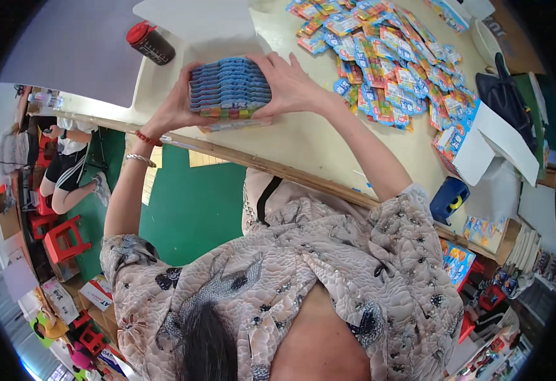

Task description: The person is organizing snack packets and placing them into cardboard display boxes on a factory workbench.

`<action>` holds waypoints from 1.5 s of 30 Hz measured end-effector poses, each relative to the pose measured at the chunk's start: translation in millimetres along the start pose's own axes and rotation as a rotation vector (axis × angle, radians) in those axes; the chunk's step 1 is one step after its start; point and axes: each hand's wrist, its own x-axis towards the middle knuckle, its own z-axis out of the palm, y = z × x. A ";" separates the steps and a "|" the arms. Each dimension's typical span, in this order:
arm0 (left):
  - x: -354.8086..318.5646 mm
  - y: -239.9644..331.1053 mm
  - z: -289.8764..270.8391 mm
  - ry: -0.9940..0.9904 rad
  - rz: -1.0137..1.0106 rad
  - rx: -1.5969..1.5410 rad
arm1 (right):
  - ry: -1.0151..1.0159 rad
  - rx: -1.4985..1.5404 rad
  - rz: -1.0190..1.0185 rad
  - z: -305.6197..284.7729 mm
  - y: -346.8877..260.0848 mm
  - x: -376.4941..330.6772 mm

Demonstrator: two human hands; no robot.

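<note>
We hold a stack of blue-edged packets [230, 86] between our left hand [175, 108] and right hand [291, 86], fingers clamped on its two ends just above the worktop [303, 143]. We judge we are squaring it; next calls for even pressure. Loose packets [392, 63] lie at two o'clock.

Stack of blue packets [229, 86]: prints illegible.

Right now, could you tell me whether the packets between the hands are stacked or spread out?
Stacked: the blue packets form one neat pile, pressed between the left hand and right hand.
</note>
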 end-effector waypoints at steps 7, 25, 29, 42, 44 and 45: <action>3.0 -14.1 18.1 -0.039 -0.011 0.208 | 0.217 -0.290 -0.114 7.0 -3.6 -9.4; 23.0 -7.2 13.6 -0.339 -0.188 0.370 | -0.156 -0.248 -0.140 11.2 -24.3 3.5; 22.4 -8.3 11.4 -0.335 -0.132 0.507 | -0.188 -0.287 -0.217 10.0 -22.9 6.3; 51.7 -0.5 11.9 -0.554 -0.257 0.571 | -0.210 -0.226 -0.282 21.3 -32.5 16.4; 46.2 -6.6 10.8 -0.585 -0.248 0.491 | -0.160 -0.221 -0.266 24.6 -33.0 9.4; 44.4 -7.5 11.5 -0.581 -0.240 0.496 | -0.111 -0.217 -0.242 25.1 -31.6 4.6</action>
